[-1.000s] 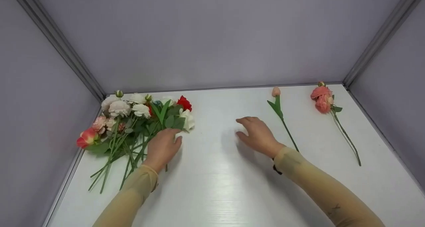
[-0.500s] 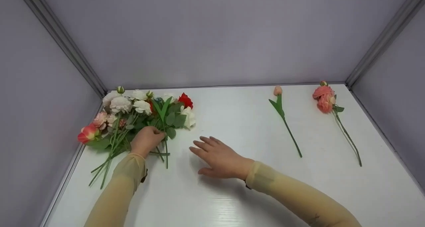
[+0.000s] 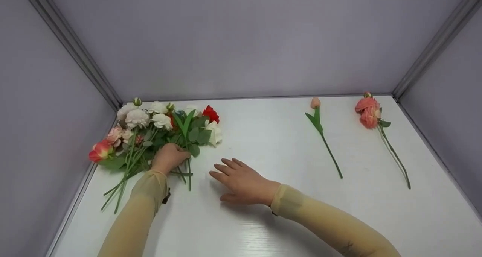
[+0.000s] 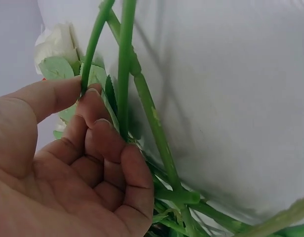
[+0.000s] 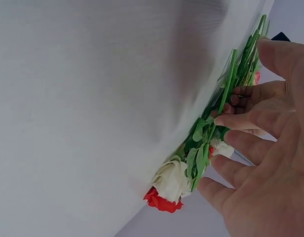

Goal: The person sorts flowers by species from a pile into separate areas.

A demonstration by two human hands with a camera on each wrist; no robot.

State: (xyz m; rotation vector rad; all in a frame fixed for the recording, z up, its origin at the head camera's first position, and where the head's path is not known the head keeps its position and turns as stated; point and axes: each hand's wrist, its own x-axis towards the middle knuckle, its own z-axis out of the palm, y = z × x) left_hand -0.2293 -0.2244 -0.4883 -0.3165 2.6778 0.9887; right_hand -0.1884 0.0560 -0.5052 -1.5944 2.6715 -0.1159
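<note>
My left hand [image 3: 168,159] is at the front of a pile of artificial flowers [image 3: 162,120]. Between thumb and index fingertip it pinches one green flower stem [image 4: 97,42]; the other fingers are curled. A second green stem [image 4: 125,64] passes close by those fingers, and more stems cross behind them. Which bloom the pinched stem bears cannot be made out. My right hand [image 3: 244,183] hovers over the white table to the right of the pile, fingers spread and holding nothing. Its wrist view shows a white rose [image 5: 171,180] and a red flower [image 5: 162,201] beyond the fingertips.
A pink tulip [image 3: 315,103] lies alone at the right of the white table [image 3: 271,136]. Farther right lies a coral-pink flower stem [image 3: 369,114] with a bud. Grey panels [image 3: 248,42] stand at the back and both sides.
My left hand has moved a little left into the stems and now pinches one. My right hand has come left and nearer, away from the tulip, with its fingers spread. The flowers look unmoved.
</note>
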